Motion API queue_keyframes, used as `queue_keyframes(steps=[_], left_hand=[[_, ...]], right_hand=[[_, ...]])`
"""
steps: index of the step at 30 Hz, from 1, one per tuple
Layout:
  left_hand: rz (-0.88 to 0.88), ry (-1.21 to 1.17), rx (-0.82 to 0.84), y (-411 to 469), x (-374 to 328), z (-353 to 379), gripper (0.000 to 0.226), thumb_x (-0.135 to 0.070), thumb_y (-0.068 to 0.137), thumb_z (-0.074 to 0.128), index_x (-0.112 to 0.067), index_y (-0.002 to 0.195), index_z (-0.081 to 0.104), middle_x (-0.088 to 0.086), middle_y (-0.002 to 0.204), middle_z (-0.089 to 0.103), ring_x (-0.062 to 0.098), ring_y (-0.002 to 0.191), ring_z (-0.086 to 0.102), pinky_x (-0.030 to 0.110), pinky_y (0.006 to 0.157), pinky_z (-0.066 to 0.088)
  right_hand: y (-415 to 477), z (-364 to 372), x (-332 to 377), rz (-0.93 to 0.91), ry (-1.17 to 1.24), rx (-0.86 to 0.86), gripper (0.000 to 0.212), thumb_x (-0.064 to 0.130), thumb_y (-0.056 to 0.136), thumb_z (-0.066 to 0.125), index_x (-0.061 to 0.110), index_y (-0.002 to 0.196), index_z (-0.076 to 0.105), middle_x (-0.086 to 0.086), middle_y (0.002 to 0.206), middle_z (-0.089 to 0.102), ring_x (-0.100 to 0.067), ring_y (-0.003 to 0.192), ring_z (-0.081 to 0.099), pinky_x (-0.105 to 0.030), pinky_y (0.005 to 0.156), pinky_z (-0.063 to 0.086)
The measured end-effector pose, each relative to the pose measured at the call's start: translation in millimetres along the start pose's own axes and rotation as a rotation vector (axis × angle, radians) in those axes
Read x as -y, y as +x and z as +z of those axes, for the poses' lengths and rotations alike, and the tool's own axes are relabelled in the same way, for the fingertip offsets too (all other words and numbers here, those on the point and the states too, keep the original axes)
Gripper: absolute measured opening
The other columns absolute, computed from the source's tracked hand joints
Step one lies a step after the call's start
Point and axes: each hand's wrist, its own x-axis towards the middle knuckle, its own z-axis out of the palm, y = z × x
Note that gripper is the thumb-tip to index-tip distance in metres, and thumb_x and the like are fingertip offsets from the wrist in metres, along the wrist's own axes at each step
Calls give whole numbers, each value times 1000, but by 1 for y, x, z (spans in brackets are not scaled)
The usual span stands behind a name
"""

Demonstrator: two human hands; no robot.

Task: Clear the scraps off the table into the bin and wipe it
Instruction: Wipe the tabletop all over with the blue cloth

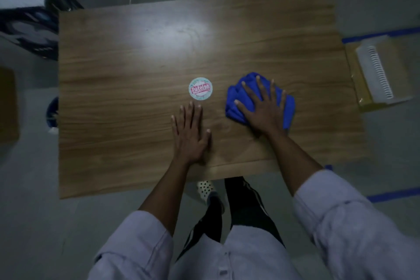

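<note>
Fingers (250,92) of the right hand (264,111) are straight and spread wide, palm down, pressing flat on the blue cloth (238,100). Nothing is curled and nothing is pinched. Thumb points out to the left, over the cloth's near-left edge.

Left hand (189,134): fingers (191,113) straight and held close together, thumb splayed to the right. Palm lies flat on bare wood and holds nothing.

Wooden table (125,63) fills most of the view, with a light glare patch toward its far centre. Both hands are on its near half, the right one right of centre and the left one about centre.

Pale sleeves (341,223) are rolled up past the forearms on both arms.

Yellow package (361,88) lies on the floor just beyond the table's right edge, with a white ribbed piece (375,75) on top of it (can't tell what it is).

The cloth is bunched into a crumpled pad on the table under the right hand, blue folds showing around the fingers on all sides.

Round white sticker (200,88) with red lettering (blurred, unreadable) sits on the table just beyond the left fingertips and left of the cloth, touching neither.

Dark blue rounded object (51,111) is at the table's left edge, mostly hidden, so I can't tell what it is.

Blue tape strip (391,196) runs on the floor at near right.
</note>
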Motion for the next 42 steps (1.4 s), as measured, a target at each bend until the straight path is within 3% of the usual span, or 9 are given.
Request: queue_keyframes(steps=[4,7,9,15,19,24,30,36,42], left_hand=[[-20,26,31,-10,-1,3,87,-61,87,26,-22,163,10,2,171,-4,26,157,-10,43,119,-21],[-17,19,105,-14,2,-1,100,-66,79,20,-15,163,4,4,170,-8,26,156,-12,38,116,-27],[5,37,141,-18,3,0,104,-65,75,19,-13,162,1,5,170,-11,26,156,-15,43,119,-22],[-13,32,111,-46,-1,3,88,-58,86,21,-21,163,3,3,170,-11,25,156,-15,47,121,-16],[-58,47,94,-49,-3,8,91,-59,80,15,-23,163,4,2,170,-11,24,156,-15,47,120,-18],[-74,22,84,-51,-4,12,89,-55,85,26,-18,163,2,2,170,-10,23,156,-14,49,120,-18],[-99,22,86,-68,-11,12,78,-48,91,20,-22,163,7,1,171,-7,23,156,-13,49,122,-14],[-162,57,35,-88,-26,30,74,-41,92,23,-24,163,8,3,171,-5,27,157,-9,51,122,-13],[-170,73,87,-115,-34,34,76,-24,98,39,-14,162,-1,2,170,-11,26,156,-14,48,122,-13]], right_hand=[[12,20,49,-69,1,20,71,82,90,31,57,155,18,15,170,6,-30,158,0,-63,122,-1],[-29,39,71,-215,-33,21,68,79,92,28,54,155,23,14,170,10,-31,158,2,-65,121,4],[-64,44,61,-225,-57,20,67,78,93,28,54,155,22,15,170,9,-29,158,0,-63,122,3],[-92,20,-5,-82,-19,84,72,83,88,29,59,154,15,20,169,2,-25,158,-5,-60,123,-2],[-44,14,28,22,55,73,71,81,91,32,58,155,11,18,170,-2,-28,157,-8,-59,121,-9],[-74,45,72,-181,-40,25,64,74,96,30,54,156,20,14,170,9,-30,158,1,-61,123,-1],[-136,38,17,-337,-89,72,57,69,101,24,55,156,17,19,169,7,-25,158,-1,-57,124,-1],[-99,29,10,-196,25,83,56,69,100,27,59,154,16,21,169,6,-25,158,-4,-58,124,-6],[-134,51,38,-388,-32,51,54,67,101,25,56,153,26,17,168,17,-28,158,8,-59,123,1]])
